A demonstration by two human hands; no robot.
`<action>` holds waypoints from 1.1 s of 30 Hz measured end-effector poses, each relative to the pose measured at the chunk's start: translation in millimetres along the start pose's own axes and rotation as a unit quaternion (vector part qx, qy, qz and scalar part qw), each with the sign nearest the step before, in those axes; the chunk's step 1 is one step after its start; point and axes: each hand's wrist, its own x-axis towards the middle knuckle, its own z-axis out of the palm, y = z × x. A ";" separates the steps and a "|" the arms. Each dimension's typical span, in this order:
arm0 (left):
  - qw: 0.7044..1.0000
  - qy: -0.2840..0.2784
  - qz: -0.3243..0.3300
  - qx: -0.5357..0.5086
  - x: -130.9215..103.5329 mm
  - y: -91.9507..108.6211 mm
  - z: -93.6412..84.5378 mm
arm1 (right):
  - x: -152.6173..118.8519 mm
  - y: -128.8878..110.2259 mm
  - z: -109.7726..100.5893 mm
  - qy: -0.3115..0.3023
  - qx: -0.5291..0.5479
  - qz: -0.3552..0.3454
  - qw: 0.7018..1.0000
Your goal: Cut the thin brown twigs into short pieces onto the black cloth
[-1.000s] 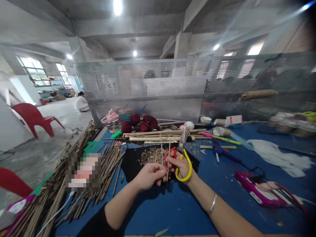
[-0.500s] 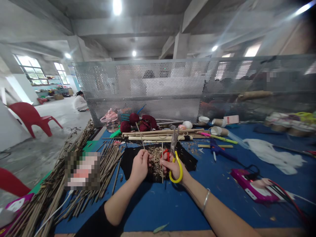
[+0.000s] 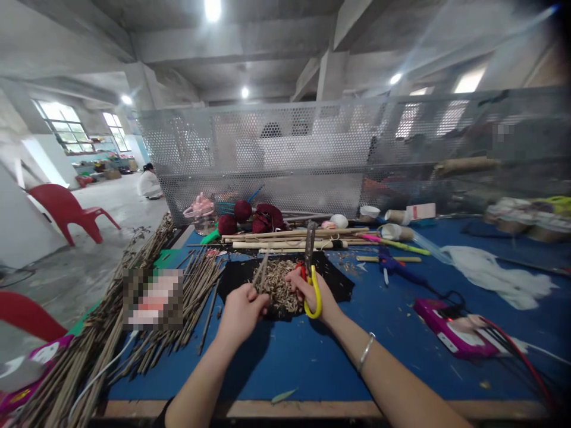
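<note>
My left hand [image 3: 243, 309] is closed, pinching thin dry stalks [image 3: 262, 270] whose upper ends point up and are blurred. Scissors with yellow and red handles [image 3: 317, 300] are gripped in my right hand [image 3: 317, 291], blades pointing away from me and apparently together. Between and just beyond both hands lies a heap of short cut stalk pieces [image 3: 283, 285] on a black cloth [image 3: 341, 279]. The fingertips of my right hand are over the right side of the heap. To the left, many long brown stalks [image 3: 196, 291] are laid out on the blue table [image 3: 276, 356].
Bamboo sticks [image 3: 285, 244] and dark red balls [image 3: 227, 224] lie along the back, before a perforated metal screen [image 3: 187, 160]. A blue glue gun [image 3: 392, 267], white plastic bag [image 3: 491, 273] and magenta power strip [image 3: 450, 336] are on the right. A person [image 3: 149, 181] crouches far left.
My left hand has moved left and slightly lower. The upright stalk in my right fingers has left them, and the left hand now seems to hold more than one. The scissors stay in my right hand.
</note>
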 end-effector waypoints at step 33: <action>0.961 -0.192 -0.062 -0.187 26.1 14.4 33.0 | 27.6 -22.6 1.5 0.015 -0.147 -0.064 0.987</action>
